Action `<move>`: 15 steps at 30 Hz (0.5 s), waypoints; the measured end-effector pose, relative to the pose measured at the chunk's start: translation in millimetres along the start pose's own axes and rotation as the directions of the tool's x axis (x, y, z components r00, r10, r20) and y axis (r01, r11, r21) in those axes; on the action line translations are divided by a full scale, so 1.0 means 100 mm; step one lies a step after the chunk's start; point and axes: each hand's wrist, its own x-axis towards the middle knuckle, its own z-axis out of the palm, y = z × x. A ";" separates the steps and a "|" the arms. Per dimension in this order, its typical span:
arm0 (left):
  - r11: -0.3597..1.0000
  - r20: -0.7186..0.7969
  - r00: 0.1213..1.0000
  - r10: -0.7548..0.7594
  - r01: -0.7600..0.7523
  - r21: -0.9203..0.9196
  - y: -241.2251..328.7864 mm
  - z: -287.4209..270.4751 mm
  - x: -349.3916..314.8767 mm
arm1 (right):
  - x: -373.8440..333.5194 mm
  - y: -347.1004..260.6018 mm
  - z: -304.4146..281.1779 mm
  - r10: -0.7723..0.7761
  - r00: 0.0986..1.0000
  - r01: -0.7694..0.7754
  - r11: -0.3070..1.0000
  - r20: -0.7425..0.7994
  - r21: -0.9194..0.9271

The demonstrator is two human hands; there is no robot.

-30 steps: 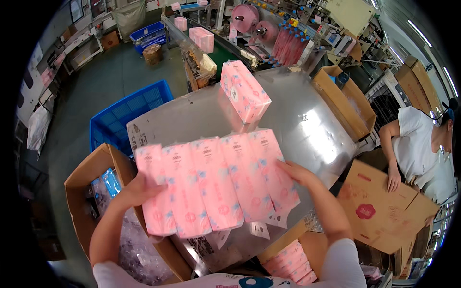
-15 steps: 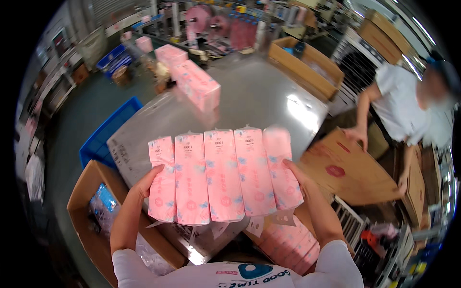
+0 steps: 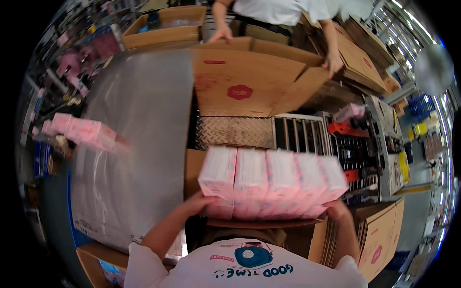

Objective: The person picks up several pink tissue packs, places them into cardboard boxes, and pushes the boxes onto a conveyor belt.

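Observation:
Between my two hands is a row of several pink tissue packs (image 3: 269,192), pressed side by side with their whitish faces up. My left hand (image 3: 198,203) is closed against the row's left end, and my right hand (image 3: 337,210) grips the right end. The row sits over an open cardboard box (image 3: 194,165) in front of my body, whose flaps show at the left and along the near side. How deep the packs are in the box is hidden.
A metal table (image 3: 139,125) at left carries more pink packs (image 3: 91,133). Across from me a co-worker's hands hold a partly opened carton (image 3: 249,86) beside a roller conveyor (image 3: 302,134). Flattened cartons (image 3: 379,240) stand at right; a red and black device (image 3: 353,144) sits on the rollers.
The packs have moved right from over the metal table to over the box, tilting so their whitish faces show. My view has swung right. The co-worker's carton has been spread open.

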 end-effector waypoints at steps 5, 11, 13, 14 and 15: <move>0.994 -0.133 0.990 -0.051 0.063 0.090 -0.62 0.14 0.48 | 0.17 1.20 -0.18 0.271 0.850 -0.425 0.860 -0.452 -0.283; 0.516 -0.131 0.733 0.668 -0.330 0.791 -0.07 0.33 0.31 | 0.12 0.55 0.35 -0.657 0.710 0.193 0.526 -0.252 -0.828; 0.212 0.027 0.728 0.685 -0.234 0.949 0.30 0.61 0.23 | 0.16 0.20 0.67 -0.708 0.696 0.135 0.290 -0.117 -0.947; 0.041 0.109 0.730 0.675 -0.185 0.982 0.44 0.74 0.25 | 0.24 0.13 0.79 -0.671 0.741 0.153 0.214 -0.031 -0.965; -0.050 0.163 0.790 0.591 -0.165 0.985 0.44 0.83 0.34 | 0.38 0.18 0.94 -0.532 0.842 -0.026 0.125 -0.089 -0.992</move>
